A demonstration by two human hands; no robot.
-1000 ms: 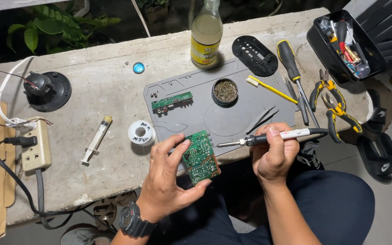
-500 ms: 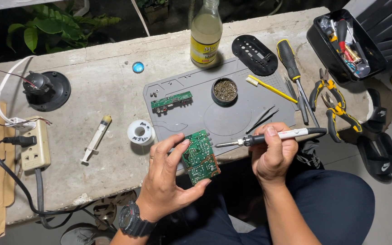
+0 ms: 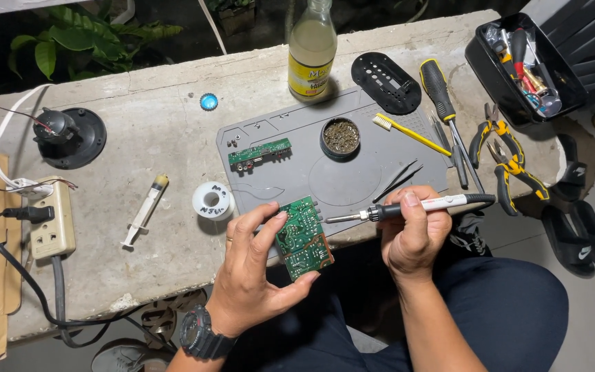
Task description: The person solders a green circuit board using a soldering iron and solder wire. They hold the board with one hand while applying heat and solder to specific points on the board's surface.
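My left hand (image 3: 253,269) holds a green circuit board (image 3: 302,238) by its edges, tilted, over the near edge of the concrete bench. My right hand (image 3: 411,234) grips a soldering iron (image 3: 408,208) like a pen. Its metal tip points left and stops just right of the board, a small gap apart. A black watch sits on my left wrist. Both hands hover in front of the grey work mat (image 3: 352,182).
On the mat lie a small green board (image 3: 259,153), a round tin of brass wool (image 3: 341,136), tweezers (image 3: 397,180) and a yellow brush (image 3: 408,133). A solder spool (image 3: 213,201), syringe (image 3: 144,210), bottle (image 3: 312,52), power strip (image 3: 51,224), screwdriver (image 3: 442,93), pliers (image 3: 504,162) and toolbox (image 3: 525,65) surround it.
The soldering iron tip has drawn slightly away to the right of the board. My left hand and the board have stayed nearly in place.
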